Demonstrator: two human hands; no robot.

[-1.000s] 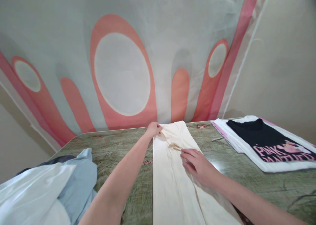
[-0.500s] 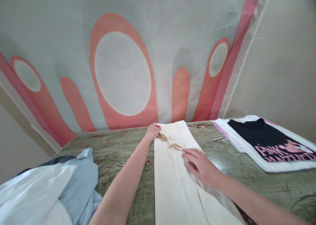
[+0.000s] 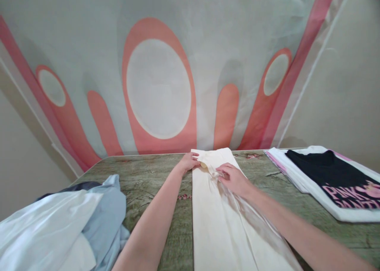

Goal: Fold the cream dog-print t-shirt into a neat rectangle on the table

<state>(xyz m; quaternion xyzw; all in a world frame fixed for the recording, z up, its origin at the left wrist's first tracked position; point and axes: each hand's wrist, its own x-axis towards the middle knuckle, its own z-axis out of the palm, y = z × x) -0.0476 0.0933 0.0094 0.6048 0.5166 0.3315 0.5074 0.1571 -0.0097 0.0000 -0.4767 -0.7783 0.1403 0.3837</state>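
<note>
A long cream garment [image 3: 210,227] lies lengthwise in front of me, its narrow far end at the table's back edge. It looks like trousers folded lengthwise, though I cannot be sure of the kind. At its upper left edge my left hand [image 3: 190,161] has its fingers closed on the cloth, near a gap where a yellowish inside shows. My right hand [image 3: 233,178] pinches a bunched bit of the same cloth a little nearer to me. Creases run down from this pinch, and the cloth's right side is slightly lifted under my right forearm.
The wood-patterned table [image 3: 148,172] reaches a wall with a pink and grey printed backdrop [image 3: 204,65]. On the left lies a loose heap of white, light blue and dark clothes [image 3: 53,223]. Flat folded shirts [image 3: 323,176], a black printed one on top, are stacked at the right.
My right hand has gathered the cloth into a pinch and raised its right side a little. My left hand stays at the left edge. The view has turned slightly left.
</note>
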